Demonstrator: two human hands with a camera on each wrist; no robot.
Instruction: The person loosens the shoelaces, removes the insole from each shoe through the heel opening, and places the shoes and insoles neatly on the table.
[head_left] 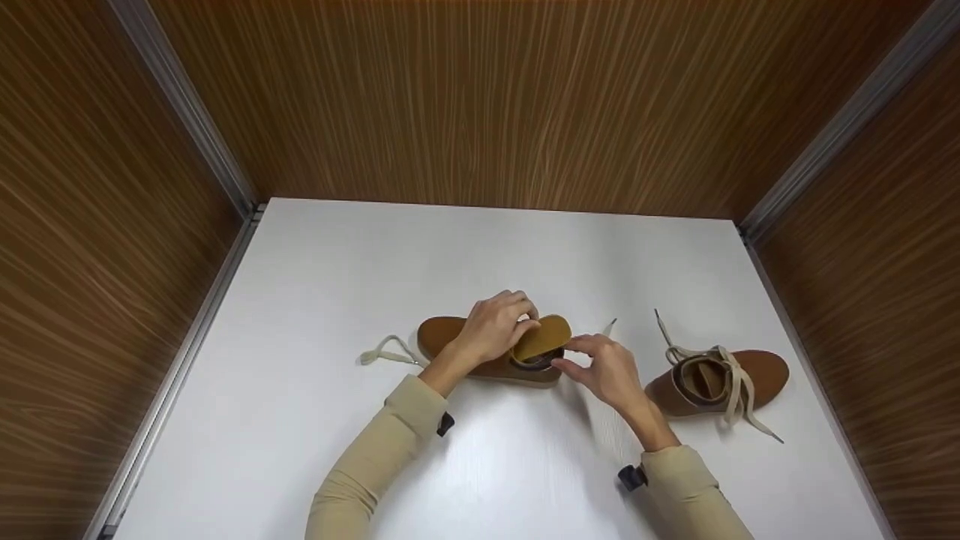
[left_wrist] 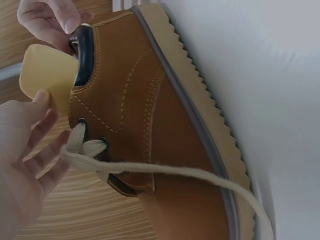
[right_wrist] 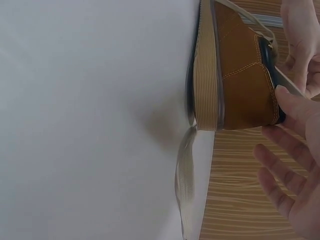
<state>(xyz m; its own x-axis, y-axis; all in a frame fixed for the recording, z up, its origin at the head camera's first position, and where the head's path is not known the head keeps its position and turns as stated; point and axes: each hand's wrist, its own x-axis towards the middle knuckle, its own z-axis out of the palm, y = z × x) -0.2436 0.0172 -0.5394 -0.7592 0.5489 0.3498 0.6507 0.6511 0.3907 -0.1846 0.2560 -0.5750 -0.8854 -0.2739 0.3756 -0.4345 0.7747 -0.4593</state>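
A brown leather shoe with a cream sole lies toe-left on the white table. My left hand pinches a yellow insole that sticks up out of the shoe's opening. In the left wrist view, the thumb lies flat on that insole, with the other fingers behind it, beside the laces. At the heel, my right hand pinches the dark padded collar between thumb and forefinger; its other fingers are spread. The insole's lower part is hidden inside the shoe.
A second brown shoe stands to the right, toe pointing right, its cream laces loose over the opening. Lace ends of the first shoe trail onto the white table. Wood-grain panels enclose the table at the back and both sides.
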